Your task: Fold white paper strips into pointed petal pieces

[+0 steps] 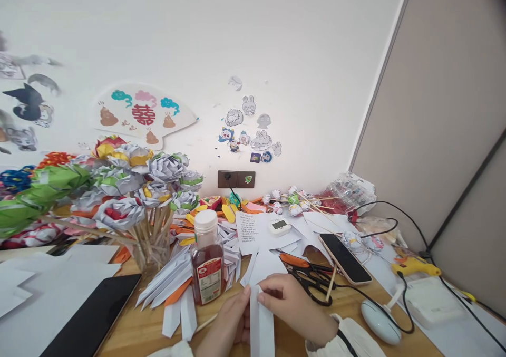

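Note:
A long folded strip of white paper (262, 325) stands between my two hands at the front of the desk. My left hand (235, 315) grips its left edge, thumb along the front and fingers behind. With thumb and fingers pinched, my right hand (285, 299) holds the strip near its upper end. Loose white paper (269, 266) lies just behind the strip. Close by on the left are a bottle of red-brown liquid (207, 267) with a white cap and folded paper pieces (179, 315). Black-handled scissors (316, 280) lie to the right of my right hand.
Paper flowers (138, 188) on sticks crowd the left, beside a black tablet-like slab (95, 315). Toward the right lie a phone (345, 259), a pale mouse-shaped device (380, 321), a yellow glue gun (416, 266) and cables. A small digital timer (279, 227) sits on papers near the wall.

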`<state>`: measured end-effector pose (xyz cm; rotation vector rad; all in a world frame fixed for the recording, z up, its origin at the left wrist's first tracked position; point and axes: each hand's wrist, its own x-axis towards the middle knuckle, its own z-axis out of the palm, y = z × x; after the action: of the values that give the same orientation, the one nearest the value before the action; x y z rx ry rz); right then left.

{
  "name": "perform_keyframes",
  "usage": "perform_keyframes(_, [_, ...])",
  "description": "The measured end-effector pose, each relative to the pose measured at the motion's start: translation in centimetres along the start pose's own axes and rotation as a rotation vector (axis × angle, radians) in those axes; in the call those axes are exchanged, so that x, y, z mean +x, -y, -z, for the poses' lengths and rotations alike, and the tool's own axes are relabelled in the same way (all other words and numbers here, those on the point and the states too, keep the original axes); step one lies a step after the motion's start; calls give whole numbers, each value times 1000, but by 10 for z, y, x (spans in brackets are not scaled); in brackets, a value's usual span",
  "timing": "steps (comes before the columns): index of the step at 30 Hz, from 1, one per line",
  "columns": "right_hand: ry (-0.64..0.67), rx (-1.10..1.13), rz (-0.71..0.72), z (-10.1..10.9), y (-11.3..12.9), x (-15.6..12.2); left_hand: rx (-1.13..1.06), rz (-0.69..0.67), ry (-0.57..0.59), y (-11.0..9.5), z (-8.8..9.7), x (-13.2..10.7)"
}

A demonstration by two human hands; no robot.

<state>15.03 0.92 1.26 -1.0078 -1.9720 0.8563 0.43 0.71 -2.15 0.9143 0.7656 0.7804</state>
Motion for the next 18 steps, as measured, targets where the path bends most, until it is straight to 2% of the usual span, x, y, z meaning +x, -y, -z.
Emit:
perform_keyframes(2, [-11, -47, 9, 0, 4, -1, -73, 52, 30, -1, 0, 2])
perform_keyframes(9, [-12, -183, 24, -2, 9, -2, -138, -53, 53, -7, -6, -10])
perform_keyframes(18, [-3, -254, 8, -3, 12, -2, -116, -54, 54, -8, -6, -10])
